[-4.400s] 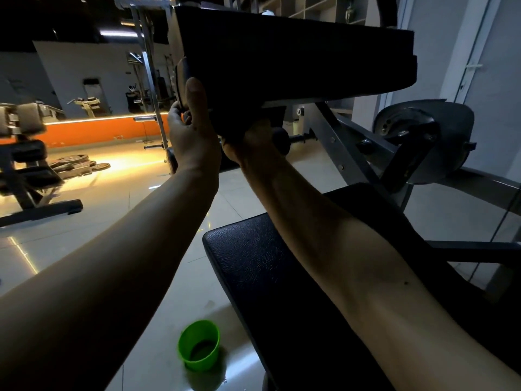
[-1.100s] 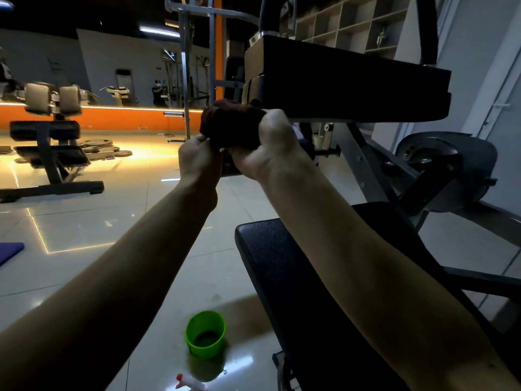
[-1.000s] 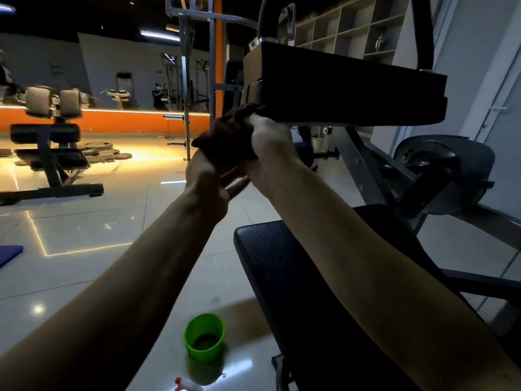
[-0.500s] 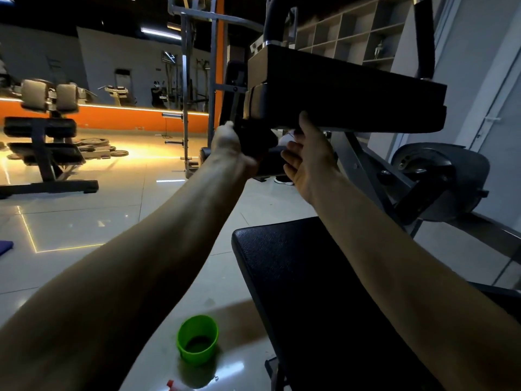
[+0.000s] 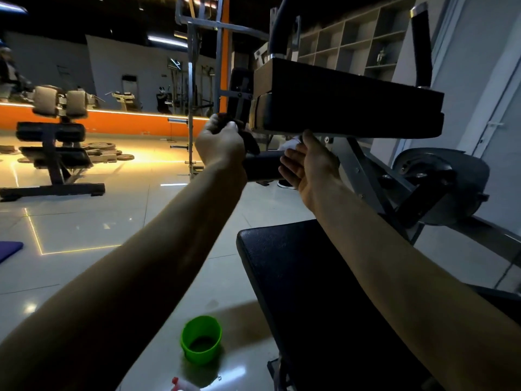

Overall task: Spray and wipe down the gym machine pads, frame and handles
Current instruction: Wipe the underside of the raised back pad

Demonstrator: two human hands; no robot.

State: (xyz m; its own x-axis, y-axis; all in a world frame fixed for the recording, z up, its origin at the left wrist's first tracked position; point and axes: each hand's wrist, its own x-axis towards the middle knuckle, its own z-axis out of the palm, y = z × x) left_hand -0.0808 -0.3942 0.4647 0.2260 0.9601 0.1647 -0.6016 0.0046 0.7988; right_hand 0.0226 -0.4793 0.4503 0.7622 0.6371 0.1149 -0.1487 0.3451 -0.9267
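Left hand: raised in front of the machine, back toward the camera; fingers curled tight round a dark cloth
Cloth: bunched in the left hand, just left of the upper pad's near corner and just above the roller; whether it touches either cannot be told
Right hand: palm turned leftward, fingers straight and close together, holding nothing; thumb points up toward the underside of the upper pad; fingertips at the roller's right end, contact unclear
Upper pad: thick, black, tilted, at head height; two black upright bars rise behind it
Roller: short black cylinder between the two hands, below the upper pad
Frame: grey metal strut sloping down to the right from under the upper pad; a dark round plate housing beside it
Seat pad: black, under the right forearm
Floor: glossy pale tiles; green cup stands left of the seat pad; spray bottle top just shows at the bottom edge, near the cup
Background: another bench and weight plates at far left
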